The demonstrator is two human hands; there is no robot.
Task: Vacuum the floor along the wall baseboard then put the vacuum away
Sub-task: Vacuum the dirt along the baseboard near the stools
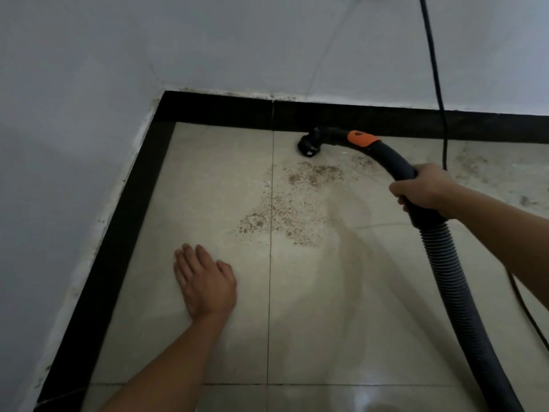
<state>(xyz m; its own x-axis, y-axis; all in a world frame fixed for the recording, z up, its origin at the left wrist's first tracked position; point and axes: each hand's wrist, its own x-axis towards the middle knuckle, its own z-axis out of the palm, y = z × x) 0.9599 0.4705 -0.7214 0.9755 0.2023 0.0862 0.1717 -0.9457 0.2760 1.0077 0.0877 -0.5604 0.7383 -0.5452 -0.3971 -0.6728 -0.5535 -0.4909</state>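
I am in the vacuuming step, working the corner where the black baseboard [371, 117] meets the tiled floor [208, 188]. My right hand [421, 188] is wrapped round the curved black handle [395, 162] of the vacuum, just above where the ribbed hose [451, 278] begins. The small nozzle [309, 147] sits on the tile right beside the baseboard; whether it touches the baseboard I cannot quite tell in this dim light. My left hand [205, 281] lies flat on the floor, fingers straight, propping me up and holding nothing.

A patch of brown grit [285, 215] lies between the nozzle and my left hand, so I judge the job is far from done. The next move calls for drawing the nozzle back over that grit, then along the baseboard to the right, where more dirt [475, 168] shows.

A black power cord [435, 75] hangs down the wall [208, 49] and crosses the baseboard just behind my right hand; it could snag the hose on that rightward pass.
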